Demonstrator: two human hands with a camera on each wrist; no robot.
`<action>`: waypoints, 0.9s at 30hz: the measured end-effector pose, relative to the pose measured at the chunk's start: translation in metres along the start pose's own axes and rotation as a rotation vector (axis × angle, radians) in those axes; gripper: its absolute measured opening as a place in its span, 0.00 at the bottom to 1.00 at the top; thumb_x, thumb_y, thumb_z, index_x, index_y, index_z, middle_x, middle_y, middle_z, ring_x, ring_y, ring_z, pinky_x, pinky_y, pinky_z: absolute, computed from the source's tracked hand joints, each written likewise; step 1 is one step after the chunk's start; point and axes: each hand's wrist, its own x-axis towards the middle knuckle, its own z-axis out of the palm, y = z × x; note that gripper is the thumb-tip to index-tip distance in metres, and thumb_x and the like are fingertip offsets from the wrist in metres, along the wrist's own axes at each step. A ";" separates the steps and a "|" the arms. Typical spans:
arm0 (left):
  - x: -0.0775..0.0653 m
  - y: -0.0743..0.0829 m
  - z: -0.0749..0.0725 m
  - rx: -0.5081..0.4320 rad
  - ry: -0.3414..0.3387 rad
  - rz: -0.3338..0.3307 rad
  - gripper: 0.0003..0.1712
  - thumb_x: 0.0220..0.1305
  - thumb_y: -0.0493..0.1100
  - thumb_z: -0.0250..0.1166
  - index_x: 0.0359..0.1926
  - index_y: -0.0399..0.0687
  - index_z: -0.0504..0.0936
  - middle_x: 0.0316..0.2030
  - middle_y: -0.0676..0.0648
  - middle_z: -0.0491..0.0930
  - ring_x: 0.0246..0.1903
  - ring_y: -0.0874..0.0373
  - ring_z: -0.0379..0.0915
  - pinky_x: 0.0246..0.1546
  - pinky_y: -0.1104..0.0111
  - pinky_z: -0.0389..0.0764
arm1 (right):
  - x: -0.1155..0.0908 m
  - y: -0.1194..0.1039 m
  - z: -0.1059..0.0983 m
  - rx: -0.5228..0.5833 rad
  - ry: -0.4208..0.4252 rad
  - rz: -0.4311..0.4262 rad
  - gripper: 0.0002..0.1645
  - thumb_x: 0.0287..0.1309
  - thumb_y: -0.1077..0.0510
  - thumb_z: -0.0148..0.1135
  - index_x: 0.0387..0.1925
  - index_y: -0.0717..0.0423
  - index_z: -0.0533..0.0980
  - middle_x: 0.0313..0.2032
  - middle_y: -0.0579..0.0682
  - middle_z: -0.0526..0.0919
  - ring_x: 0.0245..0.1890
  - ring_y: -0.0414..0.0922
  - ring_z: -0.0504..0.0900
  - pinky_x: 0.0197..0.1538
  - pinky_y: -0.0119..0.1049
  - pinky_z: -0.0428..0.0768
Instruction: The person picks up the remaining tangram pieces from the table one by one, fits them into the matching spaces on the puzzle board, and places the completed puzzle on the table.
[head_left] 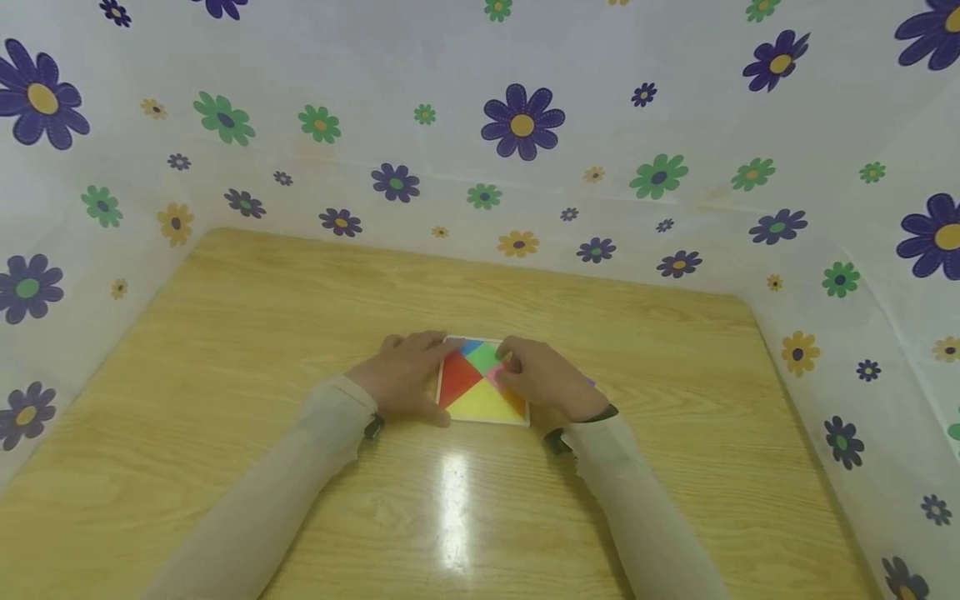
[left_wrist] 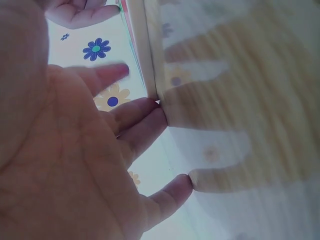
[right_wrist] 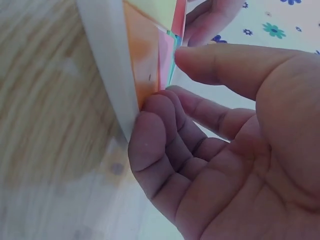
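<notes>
A tangram board [head_left: 491, 422] with a pale frame lies on the table under both hands. In it sit a red triangle [head_left: 457, 379], a yellow triangle [head_left: 483, 404], and blue [head_left: 471, 346], green [head_left: 483, 358], pink [head_left: 493, 375] and orange [head_left: 514, 402] pieces. My left hand [head_left: 405, 375] rests along the left side, fingers spread, fingertips at the frame and tabletop in the left wrist view. Over the right side is my right hand [head_left: 543, 375], thumb and index finger stretched apart near the green and pink pieces; its other fingers bend against the frame.
A bit of a purple piece [head_left: 592, 382] shows beside the right wrist, mostly hidden by it. The wooden table [head_left: 337, 525] is glossy and reflects a light. Flower-printed white cloth [head_left: 450, 150] stands around its back and sides.
</notes>
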 end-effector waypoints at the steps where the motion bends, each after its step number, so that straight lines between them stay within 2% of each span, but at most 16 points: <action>1: 0.000 0.000 0.000 0.003 -0.002 0.001 0.68 0.49 0.70 0.76 0.83 0.56 0.51 0.80 0.43 0.54 0.79 0.45 0.49 0.75 0.43 0.52 | 0.000 0.000 0.000 -0.002 -0.002 -0.008 0.15 0.69 0.57 0.63 0.54 0.57 0.78 0.38 0.49 0.81 0.38 0.47 0.77 0.46 0.41 0.79; 6: 0.002 -0.001 0.001 0.014 0.001 0.018 0.67 0.49 0.70 0.76 0.83 0.58 0.53 0.80 0.43 0.54 0.79 0.45 0.49 0.74 0.42 0.52 | 0.000 0.001 -0.002 -0.018 -0.013 -0.044 0.15 0.70 0.58 0.61 0.55 0.57 0.80 0.38 0.50 0.81 0.38 0.47 0.76 0.45 0.41 0.79; 12: 0.002 0.000 0.001 0.028 -0.029 0.018 0.58 0.52 0.69 0.76 0.80 0.64 0.61 0.80 0.42 0.53 0.79 0.44 0.47 0.74 0.40 0.51 | -0.001 0.002 -0.005 -0.026 -0.023 -0.035 0.15 0.71 0.58 0.60 0.55 0.57 0.82 0.45 0.50 0.83 0.44 0.48 0.78 0.54 0.45 0.80; 19: 0.000 0.000 0.000 0.001 -0.030 -0.017 0.72 0.51 0.72 0.75 0.84 0.48 0.45 0.81 0.45 0.50 0.79 0.48 0.46 0.75 0.45 0.51 | 0.001 0.004 -0.006 -0.028 -0.037 -0.047 0.11 0.67 0.56 0.66 0.49 0.54 0.82 0.40 0.47 0.83 0.42 0.47 0.78 0.51 0.43 0.80; 27: 0.000 -0.001 0.000 0.000 -0.040 -0.027 0.72 0.51 0.72 0.74 0.84 0.47 0.45 0.82 0.46 0.49 0.80 0.49 0.45 0.76 0.46 0.50 | 0.003 0.004 -0.003 0.024 -0.054 -0.048 0.05 0.66 0.57 0.68 0.41 0.53 0.81 0.36 0.46 0.82 0.39 0.47 0.77 0.47 0.41 0.79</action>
